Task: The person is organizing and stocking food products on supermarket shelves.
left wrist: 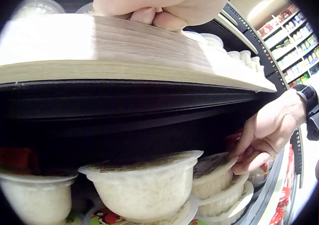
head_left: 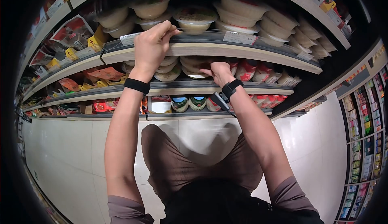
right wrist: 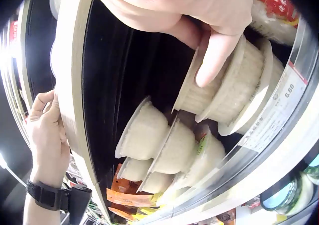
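My left hand (head_left: pixel 151 48) grips the front edge of the upper shelf (left wrist: pixel 134 56), its fingers curled over the lip. Below it, my right hand (head_left: pixel 221 73) reaches into the middle shelf. There its thumb and fingers hold the top tub (right wrist: pixel 192 95) of a stack, at the side and rim. The tub is round and see-through, with white, grainy filling; more tubs of the kind (right wrist: pixel 244 90) sit under it. Beside the stack, in the left wrist view, stands another lidded tub (left wrist: pixel 144 190). Part of the held tub is hidden behind the right hand.
More lidded tubs (head_left: pixel 196 20) line the upper shelf behind a clear rail with price tags (head_left: pixel 239 38). Red-labelled packs (head_left: pixel 246 69) stand right of the stack. Jars (head_left: pixel 198 103) fill the bottom shelf, and orange packets (head_left: pixel 106 73) lie at left. The overhanging upper shelf limits headroom.
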`<state>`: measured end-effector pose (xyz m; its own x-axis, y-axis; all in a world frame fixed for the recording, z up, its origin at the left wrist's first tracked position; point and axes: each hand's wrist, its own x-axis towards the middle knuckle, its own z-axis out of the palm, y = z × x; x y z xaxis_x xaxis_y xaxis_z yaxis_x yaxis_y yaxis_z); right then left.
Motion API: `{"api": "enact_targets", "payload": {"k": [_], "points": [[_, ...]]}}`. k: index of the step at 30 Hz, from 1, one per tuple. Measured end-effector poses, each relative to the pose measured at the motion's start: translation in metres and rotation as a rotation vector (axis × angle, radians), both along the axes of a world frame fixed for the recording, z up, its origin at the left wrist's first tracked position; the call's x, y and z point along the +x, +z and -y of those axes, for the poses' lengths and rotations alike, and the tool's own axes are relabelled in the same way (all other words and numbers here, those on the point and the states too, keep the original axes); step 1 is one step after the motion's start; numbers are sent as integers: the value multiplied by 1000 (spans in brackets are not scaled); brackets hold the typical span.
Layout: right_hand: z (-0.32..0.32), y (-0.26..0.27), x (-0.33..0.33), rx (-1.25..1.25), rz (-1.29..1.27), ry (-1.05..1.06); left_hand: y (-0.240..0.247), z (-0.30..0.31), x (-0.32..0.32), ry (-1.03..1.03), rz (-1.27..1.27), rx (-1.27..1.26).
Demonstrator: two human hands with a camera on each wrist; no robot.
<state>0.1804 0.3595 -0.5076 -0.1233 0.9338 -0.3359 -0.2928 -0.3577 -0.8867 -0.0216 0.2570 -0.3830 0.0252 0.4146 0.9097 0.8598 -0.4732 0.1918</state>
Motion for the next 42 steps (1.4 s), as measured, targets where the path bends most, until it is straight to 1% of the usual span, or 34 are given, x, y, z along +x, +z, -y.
{"api": "enact_targets", "payload": {"k": [2,5,6,8,10,15,19,22,23,26,30,34,42], "points": [[-6,-8,-1,-44,-52,-85,-1,0,2,4,-2,-1],[35,25,8,-60,1,-11,-1,-1,0,13,0,-7],[41,17,11,-2,-28,35,0,1,1,22,1,-28],[61,15,12,66,-20,-17,1,1,1,27,1,-29],[71,5,13,86,-51,-24,-1,-2,2,17,-2,12],[91,-5,16,94,-108,-41,-1,-2,2,20,2,2],[92,-17,14,88,-106,-76,2,3,5,35,3,-55],[93,-27,14,94,-125,-102,2,3,4,36,-3,-52],[94,-30,15,97,-142,-107,2,1,4,18,-12,-3],[92,-42,14,160,-237,-106,2,1,5,7,5,4],[94,-45,12,199,-299,-92,2,1,6,4,20,6],[93,-52,16,204,-336,-49,3,2,6,13,17,-21],[95,-68,35,313,-310,55,2,1,6,0,24,1]]}}
